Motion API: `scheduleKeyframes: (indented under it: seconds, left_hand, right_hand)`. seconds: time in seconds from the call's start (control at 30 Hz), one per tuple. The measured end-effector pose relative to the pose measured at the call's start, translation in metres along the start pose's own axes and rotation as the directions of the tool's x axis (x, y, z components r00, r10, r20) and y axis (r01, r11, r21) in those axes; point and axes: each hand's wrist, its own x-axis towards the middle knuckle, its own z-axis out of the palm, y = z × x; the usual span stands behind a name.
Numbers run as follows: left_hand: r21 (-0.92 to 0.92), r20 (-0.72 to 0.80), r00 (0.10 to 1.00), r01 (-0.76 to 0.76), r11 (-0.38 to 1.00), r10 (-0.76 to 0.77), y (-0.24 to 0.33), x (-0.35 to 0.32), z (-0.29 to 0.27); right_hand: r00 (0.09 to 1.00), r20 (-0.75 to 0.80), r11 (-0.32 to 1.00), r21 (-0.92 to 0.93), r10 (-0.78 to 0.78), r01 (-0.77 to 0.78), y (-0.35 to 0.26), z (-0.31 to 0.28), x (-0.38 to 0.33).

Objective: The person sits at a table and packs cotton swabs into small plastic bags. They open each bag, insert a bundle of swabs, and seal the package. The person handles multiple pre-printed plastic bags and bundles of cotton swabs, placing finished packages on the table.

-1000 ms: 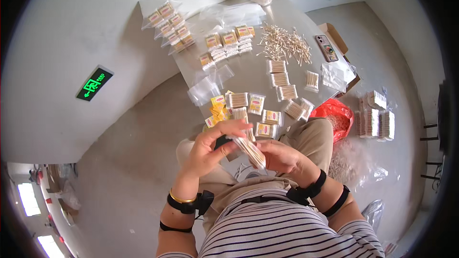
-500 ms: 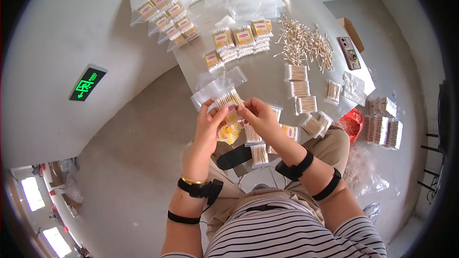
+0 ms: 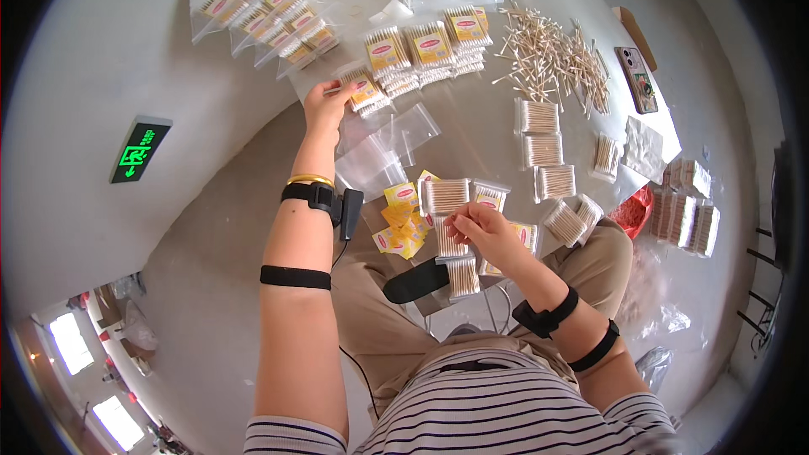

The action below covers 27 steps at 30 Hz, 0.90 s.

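Black and flat, a rounded pad (image 3: 415, 281) lies nearest, just on the near side of the yellow card pile (image 3: 401, 234), which is the landmark for the rest. Plain swab packs (image 3: 445, 196) sit to the pile's right, with labelled packs (image 3: 490, 195) beyond them on that side. Over these hangs the right hand (image 3: 489, 236), fingers loosely curled; whether it touches or holds anything, I cannot tell. Half a second ago both hands met over a pack just beyond the pile, partly covering it; now they are well apart and the cards show more fully.

Clear bags (image 3: 371, 164) rest on the table (image 3: 472, 143), just beyond the pile. Farther out and left of it, the left hand (image 3: 324, 109) has stretched away, its fingers closed on the left edge of a labelled swab pack (image 3: 366, 91). Stacked packs (image 3: 429, 44) stand beside that one, beyond the pile. Loose swabs (image 3: 552, 59) heap far to its right, a phone (image 3: 637, 80) farther right again. Bagged packs (image 3: 276, 13) are farthest, to its left.
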Motion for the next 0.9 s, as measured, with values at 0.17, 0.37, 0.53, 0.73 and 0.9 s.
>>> scheduleKeyframes:
  seconds: [0.17,0.37,0.53,0.73,0.9]
  left_hand:
    - [0.105,0.034,0.999,-0.009,0.994,0.005,-0.001,0.001,0.007]
    - [0.178,-0.134,0.991,0.001,0.984,0.023,-0.010,-0.007,-0.003]
    - [0.079,-0.085,0.993,-0.072,0.994,0.078,-0.019,-0.060,-0.011]
    - [0.072,0.150,0.988,-0.061,0.996,0.049,-0.048,-0.194,-0.012]
    - [0.030,0.293,0.954,-0.077,0.997,0.065,-0.098,-0.277,0.005]
  right_hand:
    - [1.000,0.011,0.995,0.097,0.008,-0.009,0.008,-0.003,-0.011]
    - [0.999,0.035,0.997,0.070,0.012,-0.014,0.003,-0.005,-0.021]
    - [0.999,0.000,0.999,0.020,0.032,-0.032,0.013,-0.016,-0.038]
    - [1.000,0.007,0.992,-0.126,0.020,-0.019,0.034,-0.030,-0.065]
    - [0.995,-0.042,0.948,-0.312,-0.085,0.068,0.044,-0.027,-0.094]
